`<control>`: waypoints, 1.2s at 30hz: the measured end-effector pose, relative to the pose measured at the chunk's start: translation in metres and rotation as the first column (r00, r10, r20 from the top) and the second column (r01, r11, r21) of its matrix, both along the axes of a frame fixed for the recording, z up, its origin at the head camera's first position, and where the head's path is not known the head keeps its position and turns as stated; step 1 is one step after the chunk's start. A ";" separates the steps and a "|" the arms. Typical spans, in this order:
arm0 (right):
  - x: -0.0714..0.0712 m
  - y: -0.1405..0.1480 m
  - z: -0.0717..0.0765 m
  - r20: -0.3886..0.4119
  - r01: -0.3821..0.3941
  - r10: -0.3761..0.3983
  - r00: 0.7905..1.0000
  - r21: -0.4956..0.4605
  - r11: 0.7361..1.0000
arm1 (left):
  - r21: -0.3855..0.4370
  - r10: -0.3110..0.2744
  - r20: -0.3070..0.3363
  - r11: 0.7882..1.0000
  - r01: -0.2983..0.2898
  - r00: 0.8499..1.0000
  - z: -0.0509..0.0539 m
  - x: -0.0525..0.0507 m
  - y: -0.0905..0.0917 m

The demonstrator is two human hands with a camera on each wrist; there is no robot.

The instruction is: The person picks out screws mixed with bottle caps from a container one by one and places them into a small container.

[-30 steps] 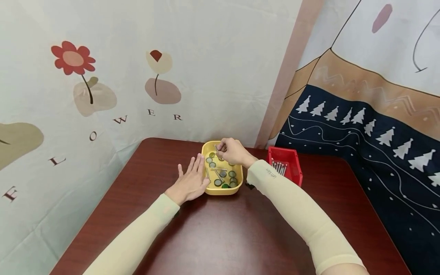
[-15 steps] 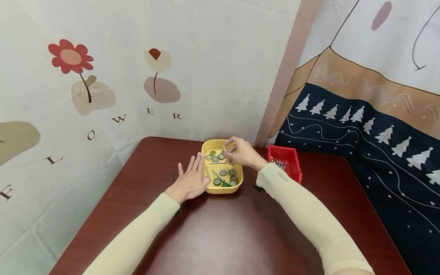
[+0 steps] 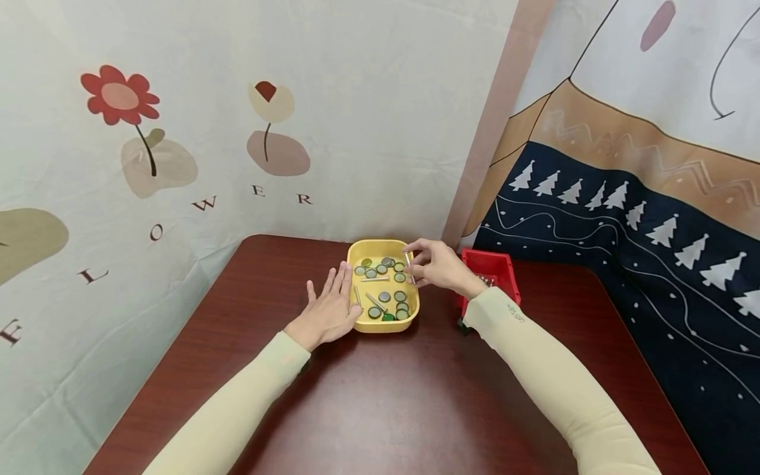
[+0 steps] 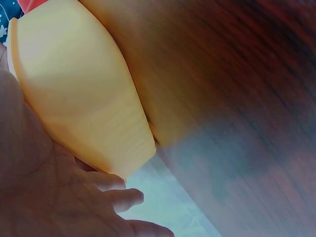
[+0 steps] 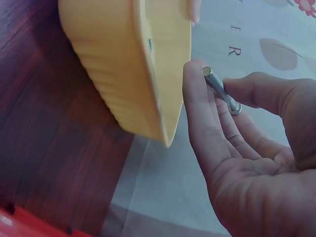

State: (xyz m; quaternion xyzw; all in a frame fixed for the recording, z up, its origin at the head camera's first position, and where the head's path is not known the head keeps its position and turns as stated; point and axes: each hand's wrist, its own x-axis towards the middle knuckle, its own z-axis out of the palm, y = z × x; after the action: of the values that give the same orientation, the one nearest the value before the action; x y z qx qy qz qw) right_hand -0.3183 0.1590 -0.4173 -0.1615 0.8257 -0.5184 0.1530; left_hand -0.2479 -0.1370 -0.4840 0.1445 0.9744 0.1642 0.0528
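Observation:
My right hand [image 3: 439,267] pinches a silver bolt [image 5: 219,86] between thumb and fingers, over the right rim of the yellow tray [image 3: 386,328]. In the right wrist view the bolt's threaded end and round head both show. My left hand [image 3: 323,316] lies with straight fingers along the tray's left side; the left wrist view shows the tray's outer wall [image 4: 84,84] beside the palm. Inside the tray are several bottle caps [image 3: 384,297], one of them green [image 3: 388,317], and a few loose bolts [image 3: 375,278].
Right of the tray stands a red bin [image 3: 505,264] with bolts [image 3: 485,280] in it, partly hidden by my right hand and sleeve. Both containers sit near the back of a dark red-brown table [image 3: 380,396]. A printed cloth [image 3: 368,132] hangs behind.
My right hand has lifted a bolt and moved right, from above the tray's middle to its right rim, toward the red bin. My left hand stays at the tray's side.

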 end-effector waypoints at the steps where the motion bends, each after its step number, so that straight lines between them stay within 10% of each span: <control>1: 0.000 0.003 0.000 0.008 0.005 -0.005 1.000 -0.007 1.000 | 0.001 0.000 -0.001 1.000 0.000 1.000 0.000 0.000 0.000; 36: 0.011 0.095 0.006 0.064 0.128 -0.130 0.989 0.031 0.991 | 0.008 0.007 0.020 1.000 -0.007 1.000 0.002 0.000 0.000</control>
State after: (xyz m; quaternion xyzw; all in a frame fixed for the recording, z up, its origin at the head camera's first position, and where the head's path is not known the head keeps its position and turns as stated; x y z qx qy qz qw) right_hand -0.3078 0.2543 -0.4110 -0.0886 0.8358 -0.5212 0.1482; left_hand -0.2482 -0.1370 -0.4818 0.1396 0.9737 0.1695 0.0613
